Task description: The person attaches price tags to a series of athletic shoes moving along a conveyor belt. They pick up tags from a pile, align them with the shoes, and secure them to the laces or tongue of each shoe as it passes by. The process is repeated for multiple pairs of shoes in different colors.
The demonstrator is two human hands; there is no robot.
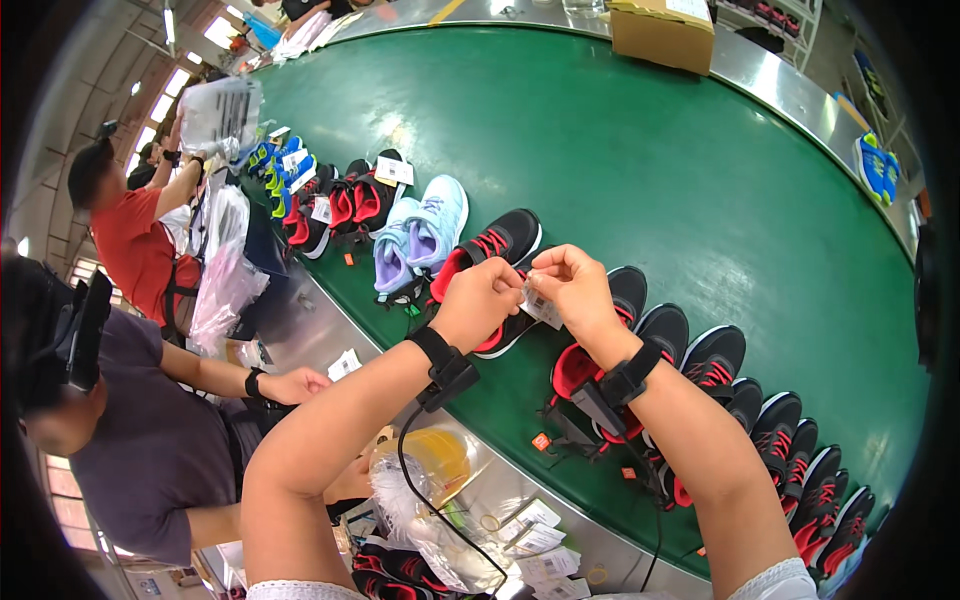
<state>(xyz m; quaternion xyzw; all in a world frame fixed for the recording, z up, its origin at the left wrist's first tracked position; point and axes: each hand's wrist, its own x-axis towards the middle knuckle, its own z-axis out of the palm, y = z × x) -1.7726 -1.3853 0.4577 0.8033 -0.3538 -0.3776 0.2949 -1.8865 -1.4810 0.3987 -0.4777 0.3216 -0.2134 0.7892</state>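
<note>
My left hand (480, 302) and my right hand (577, 292) meet above the green belt, fingertips pinched close together. Between them hangs a small white paper tag (543, 308), its upper end at my fingers. Any string on it is too small to make out. Right behind and under my hands sits a pair of black sneakers (517, 232) with red laces and lining, partly covered by my fingers. A black strap with a small box and a cable is on each wrist. By my right wrist stands another black and red sneaker (628, 288).
The green belt (640, 150) carries a light blue pair (437, 215), tagged black and red shoes (370, 195), and a row of black sneakers (715, 350) at right. Loose tags (540, 540) lie on the metal edge below. Co-workers stand at left. A cardboard box (662, 38) sits far off.
</note>
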